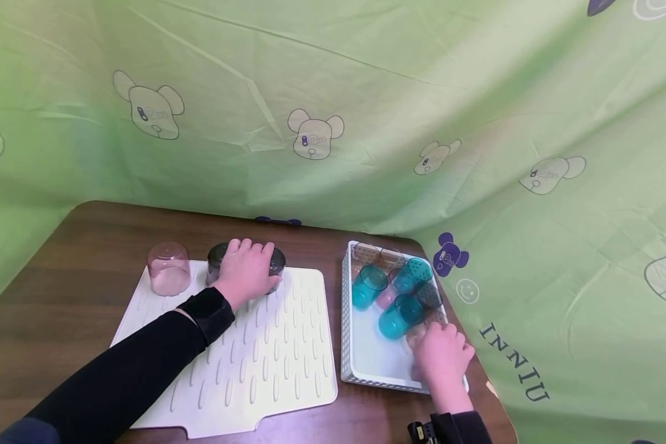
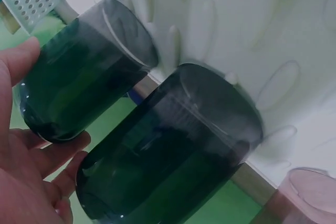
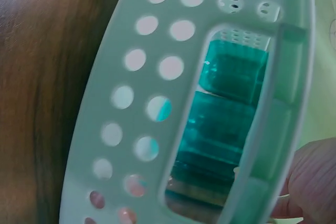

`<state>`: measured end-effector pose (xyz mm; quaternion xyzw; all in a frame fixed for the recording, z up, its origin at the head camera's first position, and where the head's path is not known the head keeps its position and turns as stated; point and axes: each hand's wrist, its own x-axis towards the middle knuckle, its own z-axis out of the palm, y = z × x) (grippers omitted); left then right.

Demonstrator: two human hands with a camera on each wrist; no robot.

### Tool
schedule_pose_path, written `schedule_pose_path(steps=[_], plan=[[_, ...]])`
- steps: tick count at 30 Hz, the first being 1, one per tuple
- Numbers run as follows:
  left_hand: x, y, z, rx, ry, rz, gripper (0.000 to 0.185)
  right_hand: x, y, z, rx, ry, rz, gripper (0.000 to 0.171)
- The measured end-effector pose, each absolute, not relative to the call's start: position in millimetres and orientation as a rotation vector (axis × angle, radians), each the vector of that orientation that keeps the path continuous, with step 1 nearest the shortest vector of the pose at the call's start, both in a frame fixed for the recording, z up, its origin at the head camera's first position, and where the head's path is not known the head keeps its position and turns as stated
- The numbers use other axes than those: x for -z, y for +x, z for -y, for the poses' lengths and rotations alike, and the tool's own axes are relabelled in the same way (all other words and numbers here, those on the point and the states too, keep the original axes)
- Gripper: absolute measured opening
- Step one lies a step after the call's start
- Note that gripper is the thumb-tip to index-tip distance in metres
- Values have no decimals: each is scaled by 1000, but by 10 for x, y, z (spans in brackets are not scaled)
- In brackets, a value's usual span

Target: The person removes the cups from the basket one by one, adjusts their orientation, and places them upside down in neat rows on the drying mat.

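My left hand (image 1: 246, 271) grips an upturned dark grey cup (image 1: 278, 262) on the white ridged drying mat (image 1: 288, 364). In the left wrist view its thumb and fingers lie on either side of that cup (image 2: 86, 72). A second dark grey cup (image 2: 173, 145) stands upside down beside it, close to the fingers. Farther left on the mat sits an upturned pink cup (image 1: 169, 269). My right hand (image 1: 443, 354) reaches into the white basket (image 1: 374, 364), its curled fingers on a pale pink cup (image 1: 415, 335); the thumb is hidden.
Several teal cups (image 1: 401, 316), with pink and grey ones among them, lie tilted in the basket's far part. Its perforated side wall (image 3: 157, 66) rises close to the right wrist. Both the mat and basket rest on a brown table (image 1: 44, 271) before a green curtain (image 1: 227, 166).
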<state>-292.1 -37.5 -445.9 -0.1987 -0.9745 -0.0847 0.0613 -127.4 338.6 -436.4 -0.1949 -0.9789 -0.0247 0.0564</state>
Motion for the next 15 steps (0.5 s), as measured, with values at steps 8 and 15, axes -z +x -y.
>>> schedule_pose_path(steps=[8,15], plan=[[4395,-2915,395,267,-625,2915,84,4324,-1298,-3471,39,-597,2962,47],[4207,-2779,336,411,-695,2845,78,4050,-1288,-3498,-147,-566,2784,20]])
